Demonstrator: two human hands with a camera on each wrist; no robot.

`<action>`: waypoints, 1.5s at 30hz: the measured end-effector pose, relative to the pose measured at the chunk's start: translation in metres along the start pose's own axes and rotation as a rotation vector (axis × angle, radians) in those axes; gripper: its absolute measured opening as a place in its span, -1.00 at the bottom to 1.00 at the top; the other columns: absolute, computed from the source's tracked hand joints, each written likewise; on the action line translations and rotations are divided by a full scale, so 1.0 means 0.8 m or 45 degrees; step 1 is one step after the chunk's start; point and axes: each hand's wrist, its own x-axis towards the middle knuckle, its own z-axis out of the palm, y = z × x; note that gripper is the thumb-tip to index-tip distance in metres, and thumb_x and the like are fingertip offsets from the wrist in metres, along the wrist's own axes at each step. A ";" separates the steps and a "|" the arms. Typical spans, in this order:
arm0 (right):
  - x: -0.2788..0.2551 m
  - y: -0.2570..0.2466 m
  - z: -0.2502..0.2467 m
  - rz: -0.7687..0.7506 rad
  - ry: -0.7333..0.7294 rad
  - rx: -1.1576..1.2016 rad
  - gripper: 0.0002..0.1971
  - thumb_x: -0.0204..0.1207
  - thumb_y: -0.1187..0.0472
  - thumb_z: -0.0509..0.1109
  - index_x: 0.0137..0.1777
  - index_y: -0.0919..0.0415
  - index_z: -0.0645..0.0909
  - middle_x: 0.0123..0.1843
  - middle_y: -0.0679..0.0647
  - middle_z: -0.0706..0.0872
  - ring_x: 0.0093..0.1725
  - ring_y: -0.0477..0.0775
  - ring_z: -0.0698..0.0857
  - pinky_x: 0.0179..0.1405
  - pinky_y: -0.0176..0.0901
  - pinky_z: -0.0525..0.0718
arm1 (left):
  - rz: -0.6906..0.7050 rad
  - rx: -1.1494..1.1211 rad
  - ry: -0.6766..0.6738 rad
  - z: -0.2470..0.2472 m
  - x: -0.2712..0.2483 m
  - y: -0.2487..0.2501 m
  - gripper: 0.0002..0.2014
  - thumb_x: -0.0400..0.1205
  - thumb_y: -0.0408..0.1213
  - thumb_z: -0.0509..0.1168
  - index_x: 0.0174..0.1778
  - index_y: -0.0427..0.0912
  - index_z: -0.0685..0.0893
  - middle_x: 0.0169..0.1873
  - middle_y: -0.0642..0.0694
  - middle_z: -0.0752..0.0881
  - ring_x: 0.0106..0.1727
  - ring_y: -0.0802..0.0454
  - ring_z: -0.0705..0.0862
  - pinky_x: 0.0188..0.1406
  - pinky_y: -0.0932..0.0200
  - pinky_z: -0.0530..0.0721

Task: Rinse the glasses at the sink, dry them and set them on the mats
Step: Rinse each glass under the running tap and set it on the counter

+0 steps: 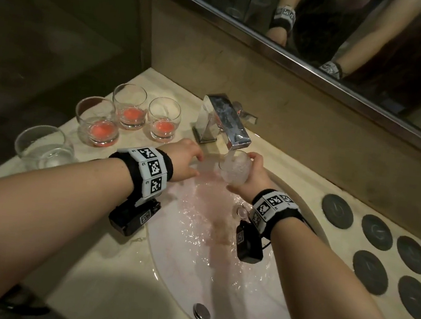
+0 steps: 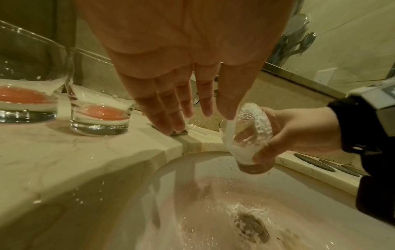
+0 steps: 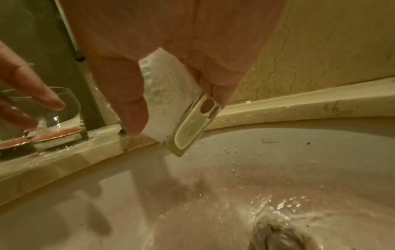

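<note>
1. Here we see the right hand (image 1: pixel 253 173) grasping a tilted glass (image 1: pixel 235 168) under the tap (image 1: pixel 225 120), water foaming inside, above the sink (image 1: pixel 217 278).
2. We note the left hand (image 1: pixel 185 162) released, fingers straight, at 9 o'clock of the glass.
3. Three glasses with red dregs (image 1: pixel 131 107) stand at 10 o'clock; dark mats (image 1: pixel 377 232) at 3 o'clock.

Four glasses (image 1: pixel 128 106) left of the faucet (image 1: pixel 221 120) — mats (image 1: pixel 377 232) right of the sink (image 1: pixel 191 270).

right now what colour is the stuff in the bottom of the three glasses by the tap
Pinkish-orange liquid, sitting low in each glass; the head view shows it best.
</note>
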 end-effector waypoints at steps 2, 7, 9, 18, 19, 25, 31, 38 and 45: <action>0.002 0.000 0.001 0.004 -0.004 0.022 -0.07 0.28 0.28 0.63 0.50 0.09 0.07 0.25 0.11 0.53 0.10 0.10 0.60 -0.05 -0.13 0.64 | -0.004 -0.006 0.000 0.001 0.000 -0.002 -0.59 0.59 -0.13 0.33 0.37 -0.08 0.51 0.40 -0.11 0.42 0.27 -0.02 0.57 0.27 0.12 0.51; 0.005 0.001 0.003 0.002 -0.001 0.071 -0.04 0.25 0.28 0.64 0.51 0.05 0.06 0.27 0.09 0.54 0.16 0.12 0.62 0.12 -0.02 0.69 | -0.015 -0.008 0.000 0.000 -0.001 -0.002 -0.59 0.60 -0.12 0.33 0.37 -0.06 0.51 0.39 -0.09 0.43 0.25 -0.01 0.58 0.25 0.13 0.52; 0.006 0.001 0.004 0.001 0.006 0.080 -0.03 0.26 0.27 0.64 0.52 0.07 0.05 0.25 0.07 0.52 0.17 0.11 0.60 0.10 -0.06 0.67 | -0.016 -0.006 -0.005 0.000 -0.001 -0.001 -0.59 0.60 -0.12 0.33 0.37 -0.06 0.51 0.40 -0.08 0.42 0.26 0.00 0.57 0.26 0.13 0.53; 0.000 0.001 0.000 -0.022 0.007 0.085 -0.05 0.28 0.26 0.64 0.53 0.06 0.07 0.25 0.04 0.46 0.16 0.05 0.52 0.11 -0.11 0.56 | -0.011 -0.005 -0.006 0.000 -0.003 0.003 -0.60 0.59 -0.12 0.33 0.36 -0.04 0.52 0.39 -0.07 0.42 0.25 -0.01 0.57 0.22 0.14 0.51; -0.001 0.000 0.000 -0.032 0.008 0.082 -0.05 0.28 0.27 0.64 0.53 0.07 0.08 0.25 0.04 0.46 0.15 0.05 0.52 0.10 -0.13 0.54 | -0.013 -0.004 -0.007 0.000 -0.003 0.004 -0.60 0.59 -0.12 0.33 0.36 -0.04 0.51 0.39 -0.06 0.42 0.25 0.00 0.58 0.22 0.14 0.51; -0.012 -0.001 -0.004 -0.038 0.000 0.038 -0.06 0.26 0.28 0.64 0.52 0.05 0.10 0.19 0.03 0.46 0.13 0.08 0.55 0.01 -0.16 0.55 | -0.004 -0.004 -0.015 -0.001 -0.008 0.012 -0.60 0.60 -0.14 0.32 0.36 -0.05 0.50 0.41 -0.08 0.39 0.27 0.00 0.58 0.24 0.13 0.52; -0.032 0.005 -0.014 -0.040 -0.001 -0.052 -0.07 0.26 0.27 0.64 0.52 0.04 0.12 0.27 0.08 0.51 0.08 0.08 0.58 -0.16 -0.22 0.57 | 0.013 0.024 -0.023 -0.002 -0.013 0.023 -0.60 0.60 -0.14 0.32 0.36 -0.05 0.50 0.42 -0.08 0.39 0.28 -0.02 0.58 0.27 0.09 0.53; -0.058 0.003 -0.035 -0.048 0.036 -0.414 -0.11 0.26 0.20 0.61 0.52 -0.12 0.19 0.24 0.01 0.61 0.22 0.14 0.61 0.25 0.13 0.61 | 0.038 0.033 -0.027 0.004 -0.017 0.038 -0.62 0.60 -0.12 0.32 0.35 -0.04 0.52 0.39 -0.09 0.41 0.27 -0.02 0.58 0.27 0.08 0.54; -0.072 -0.006 -0.044 -0.201 -0.047 -1.368 -0.21 0.40 0.19 0.44 0.58 -0.07 0.14 0.46 0.12 0.43 0.46 0.22 0.38 0.55 0.51 -0.07 | 0.073 0.039 -0.041 0.004 -0.015 0.052 -0.62 0.60 -0.16 0.32 0.35 -0.05 0.53 0.36 -0.12 0.43 0.26 -0.05 0.58 0.28 0.10 0.52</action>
